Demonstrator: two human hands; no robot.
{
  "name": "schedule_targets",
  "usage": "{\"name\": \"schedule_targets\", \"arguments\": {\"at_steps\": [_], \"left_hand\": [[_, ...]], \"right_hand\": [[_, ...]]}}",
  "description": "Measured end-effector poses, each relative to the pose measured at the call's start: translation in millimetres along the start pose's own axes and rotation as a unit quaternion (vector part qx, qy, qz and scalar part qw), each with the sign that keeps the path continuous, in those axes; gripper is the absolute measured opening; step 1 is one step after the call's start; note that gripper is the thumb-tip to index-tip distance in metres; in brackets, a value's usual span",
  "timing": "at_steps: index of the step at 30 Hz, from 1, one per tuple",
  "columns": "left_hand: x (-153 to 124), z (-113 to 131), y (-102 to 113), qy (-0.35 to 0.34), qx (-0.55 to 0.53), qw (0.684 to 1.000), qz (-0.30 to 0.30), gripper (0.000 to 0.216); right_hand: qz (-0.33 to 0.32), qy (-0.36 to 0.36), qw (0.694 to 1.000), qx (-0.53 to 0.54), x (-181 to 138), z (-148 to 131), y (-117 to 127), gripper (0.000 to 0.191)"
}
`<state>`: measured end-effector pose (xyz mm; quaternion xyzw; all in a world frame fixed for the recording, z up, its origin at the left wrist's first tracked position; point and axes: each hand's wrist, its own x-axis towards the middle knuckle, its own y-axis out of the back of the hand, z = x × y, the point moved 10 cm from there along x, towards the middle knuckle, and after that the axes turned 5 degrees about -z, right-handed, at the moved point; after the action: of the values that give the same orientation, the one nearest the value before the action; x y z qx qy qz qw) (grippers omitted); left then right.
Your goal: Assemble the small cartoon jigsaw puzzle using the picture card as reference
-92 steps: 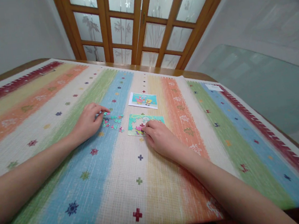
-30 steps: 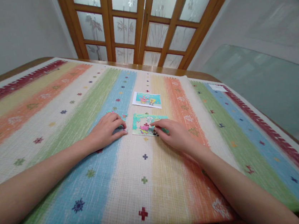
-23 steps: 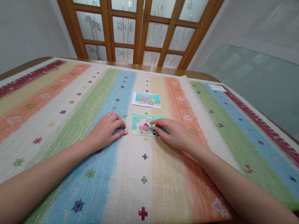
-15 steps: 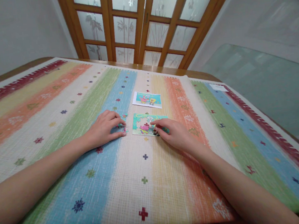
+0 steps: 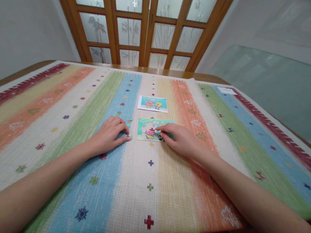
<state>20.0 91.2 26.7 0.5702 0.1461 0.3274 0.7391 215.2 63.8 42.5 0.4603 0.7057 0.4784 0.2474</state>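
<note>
A partly assembled jigsaw puzzle (image 5: 144, 133) lies flat on the striped tablecloth, showing pink and teal cartoon figures with a gap in its middle. My right hand (image 5: 179, 138) covers its right side. Its thumb and forefinger come together over the gap, and whatever is between them is too small to make out. Left of the puzzle, my left hand (image 5: 109, 134) rests on the blue stripe with thumb and fingers pinched on a small puzzle piece (image 5: 129, 137). Several loose pieces (image 5: 128, 121) lie beside those fingers, partly hidden by them.
Just behind the puzzle lies a printed picture card (image 5: 153, 104) with the same cartoon figures. A white paper slip (image 5: 227, 90) is at the far right of the tablecloth (image 5: 136, 193). Beyond the table stand wood-framed glass doors (image 5: 138, 15).
My left thumb and fingers have drawn closer together around a small piece. The right fingertips have shifted slightly over the puzzle. The card has stayed put.
</note>
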Motion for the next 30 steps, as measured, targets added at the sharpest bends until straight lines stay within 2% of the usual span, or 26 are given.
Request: {"name": "schedule_targets", "arguments": {"at_steps": [6,11,14,17,19,23,27,30], "left_hand": [[2,7,0,-0.005,0.077,0.997,0.018,0.041],[5,22,0,-0.05,0.187,0.98,0.039,0.045],[6,30,1,-0.071,0.239,0.967,0.047,0.045],[7,33,1,-0.079,0.244,0.966,0.042,0.043],[7,33,4,-0.078,0.22,0.971,0.047,0.041],[7,32,5,-0.073,0.202,0.975,0.049,0.037],[5,30,3,-0.073,0.213,0.973,0.05,0.037],[4,29,3,-0.074,0.205,0.974,0.066,0.038]], "right_hand": [[0.006,0.01,1.0,0.006,2,0,0,0.029],[0.014,0.027,0.999,0.027,5,-2,1,0.028],[0.054,0.006,0.998,0.03,6,-2,14,0.028],[0.075,-0.038,0.996,0.043,10,-3,26,0.027],[0.042,-0.064,0.994,0.079,18,-6,20,0.027],[-0.051,-0.081,0.983,0.159,42,-26,-11,0.021],[-0.143,-0.117,0.964,0.192,63,-41,-42,0.021],[-0.185,-0.142,0.953,0.192,71,-44,-53,0.025]]}}
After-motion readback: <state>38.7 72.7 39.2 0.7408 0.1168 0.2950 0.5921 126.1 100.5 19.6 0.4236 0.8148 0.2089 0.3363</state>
